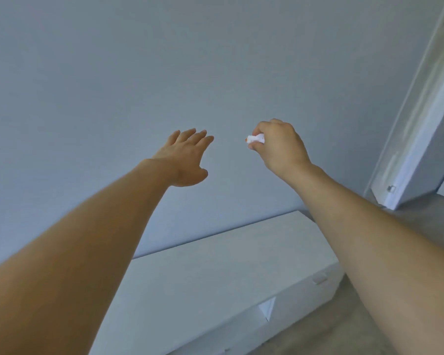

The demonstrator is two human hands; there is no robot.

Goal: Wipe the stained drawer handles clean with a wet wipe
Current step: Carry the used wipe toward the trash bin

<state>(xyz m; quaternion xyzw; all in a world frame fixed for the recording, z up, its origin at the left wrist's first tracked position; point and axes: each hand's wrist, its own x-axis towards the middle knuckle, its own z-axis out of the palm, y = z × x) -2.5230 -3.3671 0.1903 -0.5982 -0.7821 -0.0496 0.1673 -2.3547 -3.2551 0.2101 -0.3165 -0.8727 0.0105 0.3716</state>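
My right hand [280, 144] is raised in front of the pale wall, fingers closed around a crumpled white wet wipe [254, 139] that carries a small orange stain at its left tip. My left hand [186, 157] is stretched forward beside it, palm down, fingers spread and holding nothing. Below my arms lies a low white drawer unit [215, 272]. On its front edge I see a small pale handle tab [319, 278] and a triangular notch [267, 306]. Both hands are well above the unit and touch nothing on it.
A plain grey-blue wall [164, 73] fills most of the view. At the right stands a white door frame and door [420, 139] with a small metal fitting near its base. Grey floor [344, 324] runs along the front of the drawer unit.
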